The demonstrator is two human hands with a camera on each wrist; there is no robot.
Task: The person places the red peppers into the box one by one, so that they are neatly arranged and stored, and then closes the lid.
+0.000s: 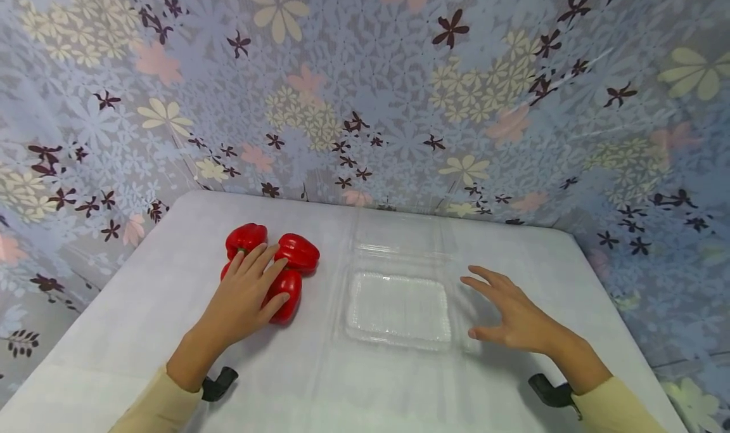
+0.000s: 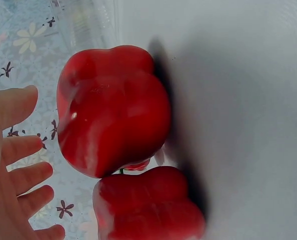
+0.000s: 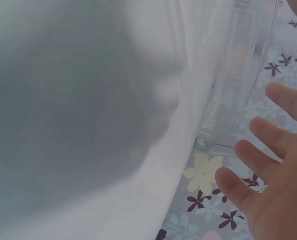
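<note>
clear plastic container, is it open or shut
Open: in the head view the lid sits back behind the base, not over it.

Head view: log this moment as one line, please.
left hand: open above red bell peppers | right hand: open beside clear plastic container | container: no peppers inside

white tabletop (image 1: 285, 388) | blue-grey floral-print backdrop (image 1: 376, 97) | behind tabletop's far edge

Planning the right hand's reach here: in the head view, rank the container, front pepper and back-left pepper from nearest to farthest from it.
1. Container, just left of the right hand.
2. Front pepper, by the left hand.
3. Back-left pepper, farther left.
</note>
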